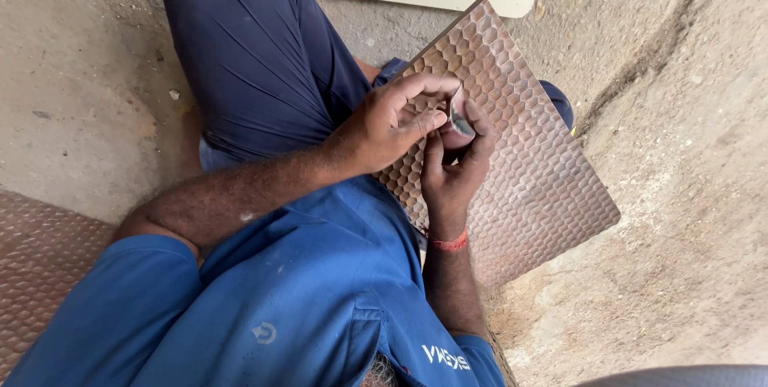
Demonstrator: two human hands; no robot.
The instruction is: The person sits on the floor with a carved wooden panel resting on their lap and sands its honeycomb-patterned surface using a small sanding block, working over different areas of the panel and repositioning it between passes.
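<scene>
Both hands pinch a small shiny disc [461, 117]: left hand [388, 123] at nine o'clock, right hand [452, 167] at six, over a hammered copper sheet [528, 171].

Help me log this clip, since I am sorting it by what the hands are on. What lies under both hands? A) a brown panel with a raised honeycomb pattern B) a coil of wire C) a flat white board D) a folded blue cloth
A: both the left hand and the right hand work a small round shiny object over the brown honeycomb-patterned panel, which rests tilted across the person's lap.
</scene>
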